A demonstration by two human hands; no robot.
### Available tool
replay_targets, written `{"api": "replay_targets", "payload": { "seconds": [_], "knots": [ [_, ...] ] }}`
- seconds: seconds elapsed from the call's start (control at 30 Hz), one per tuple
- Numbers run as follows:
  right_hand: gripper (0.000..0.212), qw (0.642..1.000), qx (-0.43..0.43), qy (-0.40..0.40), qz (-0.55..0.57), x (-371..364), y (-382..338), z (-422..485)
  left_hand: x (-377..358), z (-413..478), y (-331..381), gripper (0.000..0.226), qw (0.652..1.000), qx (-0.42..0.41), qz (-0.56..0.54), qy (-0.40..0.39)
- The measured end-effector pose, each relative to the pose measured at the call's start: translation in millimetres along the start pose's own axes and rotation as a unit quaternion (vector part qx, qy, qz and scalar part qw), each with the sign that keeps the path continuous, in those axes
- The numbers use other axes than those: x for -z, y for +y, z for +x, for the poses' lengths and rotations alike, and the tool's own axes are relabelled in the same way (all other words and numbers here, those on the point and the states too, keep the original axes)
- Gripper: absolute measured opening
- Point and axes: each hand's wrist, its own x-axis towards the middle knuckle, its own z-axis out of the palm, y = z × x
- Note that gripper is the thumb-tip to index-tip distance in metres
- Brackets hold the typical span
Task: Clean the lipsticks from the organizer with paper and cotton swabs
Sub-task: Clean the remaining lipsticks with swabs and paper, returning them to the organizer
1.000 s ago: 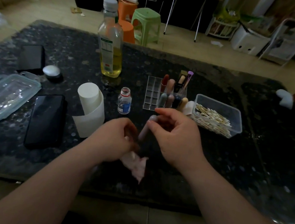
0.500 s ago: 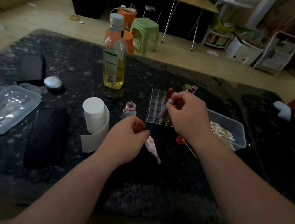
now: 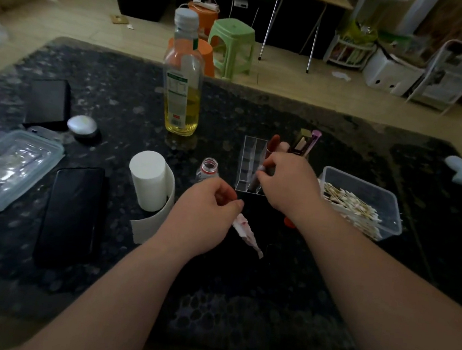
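A clear gridded organizer [image 3: 247,159] on the speckled tabletop [image 3: 239,291] holds about four upright lipsticks [image 3: 273,143]. At its near side the right hand [image 3: 286,187] pinches another tube [image 3: 262,169] in its grip. The left hand [image 3: 204,220] grip pinches a red-stained paper scrap [image 3: 247,233]. A clear rectangular tub [image 3: 388,198] holds cotton swabs [image 3: 350,207].

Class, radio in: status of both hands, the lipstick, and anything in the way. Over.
Left hand pinches stained paper. Right hand holds lipstick at clear organizer. Small open bottle stands beside organizer, near left hand.

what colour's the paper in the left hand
White with red smears; the paper shows best in head view.
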Motion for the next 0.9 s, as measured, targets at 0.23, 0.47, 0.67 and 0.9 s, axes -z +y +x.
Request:
{"api": "replay_targets", "payload": {
  "seconds": [0.23, 0.47, 0.67, 0.9],
  "knots": [
    [0.039, 0.997, 0.021, 0.012, 0.078, 20.4, -5.9, -22.1, 9.7, -7.5, 12.7, 0.008, 1.0, -0.011, 0.014, 0.004],
    [0.014, 0.986, -0.02, -0.025, 0.161, 85.5, 1.0, -114.4, 27.4, -43.9, 27.6, 0.013, 0.998, -0.048, 0.022, 0.026],
    [0.013, 0.972, -0.06, -0.007, 0.227, 85.8, 24.1, -164.4, 34.1, -97.7, 31.8, 0.015, 0.994, -0.08, 0.068, -0.015],
    [0.017, 0.978, -0.036, -0.03, 0.202, 93.8, 31.2, -172.6, 31.9, -111.7, 44.6, 0.012, 0.993, -0.09, 0.078, -0.01]
  ]
}}
